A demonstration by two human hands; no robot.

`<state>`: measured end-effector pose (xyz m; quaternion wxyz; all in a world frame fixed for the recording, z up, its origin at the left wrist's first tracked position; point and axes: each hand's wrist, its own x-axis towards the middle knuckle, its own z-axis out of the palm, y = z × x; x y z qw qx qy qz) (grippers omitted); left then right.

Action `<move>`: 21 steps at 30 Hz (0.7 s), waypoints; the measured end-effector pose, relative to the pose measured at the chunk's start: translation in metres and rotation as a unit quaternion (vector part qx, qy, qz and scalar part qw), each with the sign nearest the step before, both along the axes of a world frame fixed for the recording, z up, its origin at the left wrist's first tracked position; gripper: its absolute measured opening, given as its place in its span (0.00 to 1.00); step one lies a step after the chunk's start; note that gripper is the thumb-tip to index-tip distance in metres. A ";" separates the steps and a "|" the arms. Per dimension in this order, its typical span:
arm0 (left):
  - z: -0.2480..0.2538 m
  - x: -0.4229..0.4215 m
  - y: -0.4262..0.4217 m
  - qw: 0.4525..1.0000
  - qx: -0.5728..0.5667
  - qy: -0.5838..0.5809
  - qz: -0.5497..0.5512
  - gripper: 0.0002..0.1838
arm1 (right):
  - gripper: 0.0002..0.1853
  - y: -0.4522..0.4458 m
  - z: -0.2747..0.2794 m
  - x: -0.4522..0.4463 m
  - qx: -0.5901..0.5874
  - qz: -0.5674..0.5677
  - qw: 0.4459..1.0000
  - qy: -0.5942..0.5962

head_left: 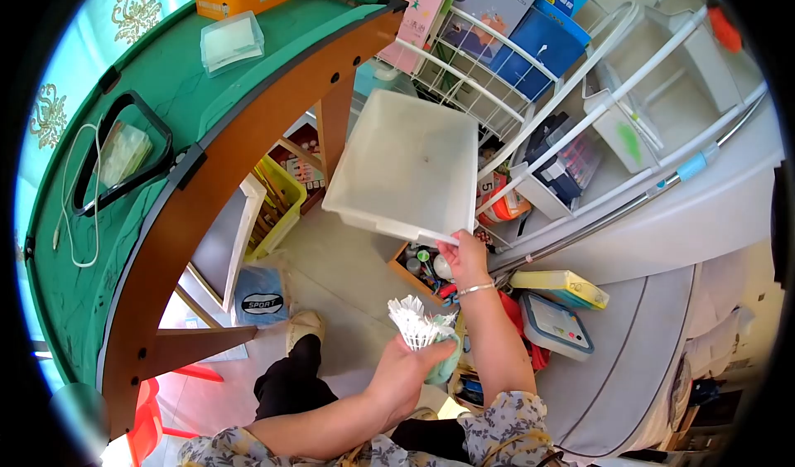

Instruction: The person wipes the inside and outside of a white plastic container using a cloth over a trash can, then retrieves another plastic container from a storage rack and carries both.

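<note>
My left hand (pixel 406 373) is closed around white feathered shuttlecocks (pixel 418 322), which look stacked, and a light green cloth (pixel 445 359) bunched beside them. Their lower ends are hidden in my fingers. Out ahead, my right hand (pixel 465 260) grips the near right corner of a white plastic bin (pixel 397 161). The bin is tilted so that its inside faces me, and only a small dark speck shows on its bottom. Just below the bin, near my right wrist, is a wooden box (pixel 404 270) of small mixed items.
A green-topped pool table (pixel 186 94) curves along the left. White rack shelving (pixel 609 98) with books (pixel 489 12) and bins stands ahead and to the right. A yellow basket (pixel 286 206) and a blue SPORT bag (pixel 261 295) are on the floor. Beside me is a grey sofa (pixel 633 334).
</note>
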<state>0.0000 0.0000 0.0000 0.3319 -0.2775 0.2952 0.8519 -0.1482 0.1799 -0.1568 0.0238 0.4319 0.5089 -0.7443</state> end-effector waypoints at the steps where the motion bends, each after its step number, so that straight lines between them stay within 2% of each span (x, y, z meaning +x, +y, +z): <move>1: -0.001 -0.002 0.003 1.000 0.003 -0.002 -0.009 0.15 | 0.06 0.005 0.000 0.010 0.000 0.003 1.000 -0.001; 7: -0.005 -0.004 0.007 1.000 0.011 0.009 -0.003 0.15 | 0.07 0.010 0.032 0.096 0.054 0.040 0.997 0.027; 15: -0.001 -0.005 0.014 0.999 0.021 0.021 -0.039 0.16 | 0.11 -0.012 0.085 0.235 0.057 -0.075 0.995 -0.029; 21: -0.002 -0.004 0.020 0.996 -0.006 0.013 -0.085 0.16 | 0.11 0.002 0.073 0.283 0.014 -0.076 0.996 -0.037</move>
